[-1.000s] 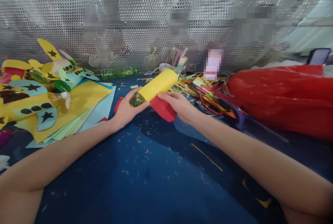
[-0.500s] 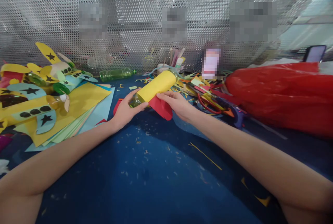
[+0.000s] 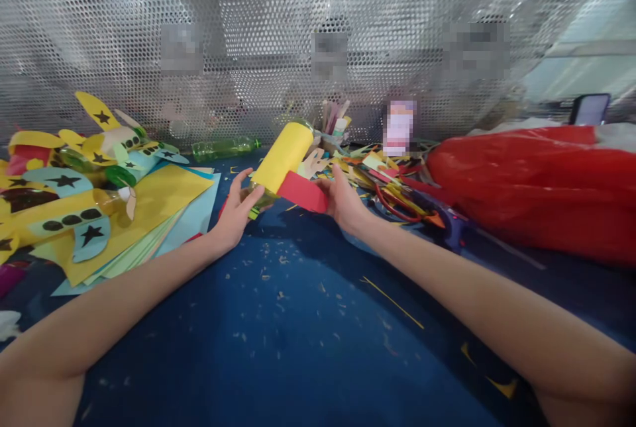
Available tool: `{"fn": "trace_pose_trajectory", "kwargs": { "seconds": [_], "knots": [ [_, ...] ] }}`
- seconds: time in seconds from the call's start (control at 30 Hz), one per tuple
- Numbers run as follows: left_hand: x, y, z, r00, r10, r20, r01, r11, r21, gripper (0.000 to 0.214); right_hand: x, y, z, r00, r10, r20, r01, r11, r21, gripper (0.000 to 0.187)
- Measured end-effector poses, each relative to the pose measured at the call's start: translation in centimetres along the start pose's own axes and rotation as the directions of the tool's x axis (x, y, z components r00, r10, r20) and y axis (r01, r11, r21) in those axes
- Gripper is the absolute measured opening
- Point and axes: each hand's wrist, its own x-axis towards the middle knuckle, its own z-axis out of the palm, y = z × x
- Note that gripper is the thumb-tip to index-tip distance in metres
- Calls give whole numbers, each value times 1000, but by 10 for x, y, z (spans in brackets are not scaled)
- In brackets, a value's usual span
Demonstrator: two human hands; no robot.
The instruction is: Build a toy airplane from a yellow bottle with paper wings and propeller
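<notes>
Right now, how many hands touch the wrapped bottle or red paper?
2: left hand on the bottle, at its lower end; right hand on the red paper, at its outer end. Some fingers are hidden.

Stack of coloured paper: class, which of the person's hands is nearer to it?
Left. The left hand is just to the right of the stack of coloured paper; the right hand is farther right, past the yellow-wrapped bottle.

It looks like a craft workspace: on the left of a blue table (image 3: 278, 347) lie paper-covered bottle planes (image 3: 64, 212) and a stack of coloured paper (image 3: 166, 190), with cut paper scraps (image 3: 352, 174) and upright sticks (image 3: 332, 119) at the far middle. A holed silver sheet (image 3: 278, 3) backs it.
</notes>
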Motion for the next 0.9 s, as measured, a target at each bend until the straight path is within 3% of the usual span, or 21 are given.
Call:
{"fn": "trace_pose_trajectory", "kwargs": {
  "seconds": [0.1, 0.17, 0.27, 0.4, 0.57, 0.67, 0.77, 0.83, 0.9],
  "knots": [
    [4, -5, -4, 999, 11, -41, -10, 1000, 23, 71, -2, 2, 2, 995, 14, 97, -17, 1000, 25, 64],
    [6, -7, -5, 998, 48, -28, -47, 998, 37, 73, -4, 3, 3, 991, -42, 125, 42, 999, 9, 56],
    [6, -7, -3, 995, 94, 30, -95, 995, 43, 71, -7, 4, 4, 977, -204, 62, 208, 976, -62, 36],
    [3, -2, 2, 995, 40, 91, -42, 999, 15, 67, -8, 4, 4, 949, -313, 28, 314, 942, -116, 36],
    [-1, 3, 5, 999, -9, 37, 9, 1000, -16, 70, -3, 6, 3, 974, -207, -93, 214, 975, 65, 30],
    [0, 2, 6, 1000, 0, -8, 0, 1000, -12, 69, -4, 8, 4, 988, -119, -100, 122, 992, 30, 26],
    [1, 1, 7, 999, 20, -38, -22, 998, -63, 71, -11, 10, 7, 995, -94, 25, 97, 986, -137, 32],
    [1, 2, 9, 998, 44, -40, -48, 994, -100, 72, -16, 12, 11, 974, -155, 167, 189, 958, -215, 33],
    [0, 3, 11, 997, 70, -26, -73, 991, -116, 72, -20, 14, 14, 929, -220, 297, 298, 922, -249, 46]
  ]
}}
